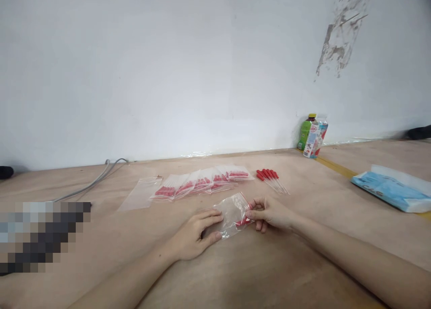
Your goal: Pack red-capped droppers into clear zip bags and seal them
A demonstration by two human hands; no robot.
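Note:
A clear zip bag (232, 214) lies between my hands, with something red (242, 222) showing at its right side. My right hand (267, 214) pinches the bag's right edge near the red seal line, thumb and forefinger closed on it. The fingers of my left hand (198, 232) are apart and stretched out, touching the bag's left edge. Beyond the bag, several filled zip bags (202, 182) with red-ended pieces overlap in a row. To their right lies a fan of droppers (270, 176) with red bulbs and thin clear stems.
A flat, clear bag (141, 193) lies left of the row. A grey cable (90, 183) runs to a blurred-out object (43, 237). Against the white wall stand a green bottle (305, 134) and a printed carton (314, 140). A blue-and-white soft pack (390, 190) lies far right.

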